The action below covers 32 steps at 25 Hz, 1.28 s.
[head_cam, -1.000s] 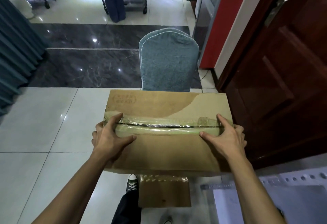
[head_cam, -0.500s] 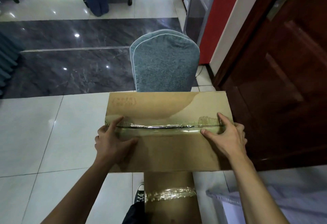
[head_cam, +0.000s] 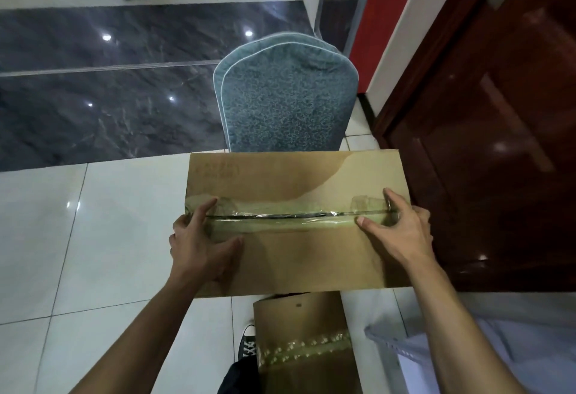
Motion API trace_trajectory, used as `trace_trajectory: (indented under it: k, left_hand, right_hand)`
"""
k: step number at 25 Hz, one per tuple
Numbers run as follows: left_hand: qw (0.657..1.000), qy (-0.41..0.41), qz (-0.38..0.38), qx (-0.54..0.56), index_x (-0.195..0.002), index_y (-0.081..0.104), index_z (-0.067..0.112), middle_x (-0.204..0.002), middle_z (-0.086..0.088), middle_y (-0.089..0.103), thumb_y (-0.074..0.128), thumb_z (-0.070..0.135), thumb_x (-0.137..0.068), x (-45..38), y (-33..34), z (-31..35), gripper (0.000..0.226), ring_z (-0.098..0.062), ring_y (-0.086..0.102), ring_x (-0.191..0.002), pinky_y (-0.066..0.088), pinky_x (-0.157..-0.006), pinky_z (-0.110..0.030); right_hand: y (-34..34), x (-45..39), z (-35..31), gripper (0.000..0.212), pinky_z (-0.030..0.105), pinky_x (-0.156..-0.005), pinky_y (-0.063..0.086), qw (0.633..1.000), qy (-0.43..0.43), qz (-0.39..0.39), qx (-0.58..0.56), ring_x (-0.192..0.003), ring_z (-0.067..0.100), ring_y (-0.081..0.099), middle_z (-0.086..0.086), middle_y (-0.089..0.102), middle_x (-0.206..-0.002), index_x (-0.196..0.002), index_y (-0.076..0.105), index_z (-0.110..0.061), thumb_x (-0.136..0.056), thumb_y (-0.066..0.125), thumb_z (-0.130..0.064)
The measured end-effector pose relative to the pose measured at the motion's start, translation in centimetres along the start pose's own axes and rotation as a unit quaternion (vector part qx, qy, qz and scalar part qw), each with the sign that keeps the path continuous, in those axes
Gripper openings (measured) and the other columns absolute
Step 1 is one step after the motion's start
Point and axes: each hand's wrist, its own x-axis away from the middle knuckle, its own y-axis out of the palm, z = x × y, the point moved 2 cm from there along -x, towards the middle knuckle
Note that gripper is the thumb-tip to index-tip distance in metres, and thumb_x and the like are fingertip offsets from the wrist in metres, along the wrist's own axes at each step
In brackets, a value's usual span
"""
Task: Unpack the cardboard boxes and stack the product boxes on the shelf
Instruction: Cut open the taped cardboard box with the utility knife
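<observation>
Above the pale tiled floor, at waist height before us, we log one cardboard box — brown, flat-topped, its centre seam sealed with clear tape that is wrinkled and partly lifted. We hold it by both ends. Our left hand grips the left end: thumb spread flat on the top panel, fingers curled over the edge, forefinger lying on the tape. Our right hand grips the right end likewise, thumb stretched inward along the tape, fingers wrapped down the side and partly hidden.

Below the held box, a second cardboard box stands near our feet, taped with a bubbled strip; a black-and-white sneaker shows just beside it on the left.

Beyond the box — a blue-grey upholstered chair back, upright. To the right, a dark red wooden door. At lower right, a pale plastic crate rim. Far floor: dark marble band.
</observation>
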Motion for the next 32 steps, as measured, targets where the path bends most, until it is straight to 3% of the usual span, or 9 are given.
trace_trajectory:
  k: [12, 25, 32]
  left_hand:
    - [0.999, 0.004, -0.018, 0.04, -0.133, 0.046, 0.056, -0.146, -0.012, 0.037, 0.09, 0.038, -0.068, -0.8, 2.9, -2.7, 0.081, -0.038, 0.037, -0.134, 0.037, -0.111, -0.049]
    - [0.998, 0.011, -0.024, 0.048, -0.133, 0.046, 0.056, -0.145, -0.012, 0.039, 0.091, 0.035, -0.068, -3.6, 4.3, -4.8, 0.082, -0.033, 0.037, -0.135, 0.038, -0.112, -0.045]
    - [0.999, 0.014, -0.02, 0.045, -0.136, 0.045, 0.054, -0.148, -0.011, 0.036, 0.089, 0.034, -0.07, -4.7, 5.4, -4.5, 0.082, -0.036, 0.033, -0.136, 0.037, -0.109, -0.046]
  right_hand:
    - [2.4, -2.5, 2.3, 0.09, 0.048, -0.117, 0.036, 0.999, -0.005, -0.017, -0.035, -0.129, 0.03, 0.048, 0.011, 0.039, -0.14, -0.143, 0.05, -0.046, -0.062, 0.089, -0.057]
    - [5.7, -4.4, 3.6, 0.092, 0.044, -0.117, 0.037, 0.998, 0.006, -0.032, -0.046, -0.13, 0.03, 0.047, 0.009, 0.038, -0.14, -0.144, 0.047, -0.047, -0.062, 0.088, -0.06]
    - [6.6, -6.3, 3.7, 0.09, 0.049, -0.119, 0.033, 0.999, 0.004, -0.023, -0.027, -0.133, 0.032, 0.044, 0.009, 0.036, -0.143, -0.144, 0.046, -0.049, -0.065, 0.087, -0.059]
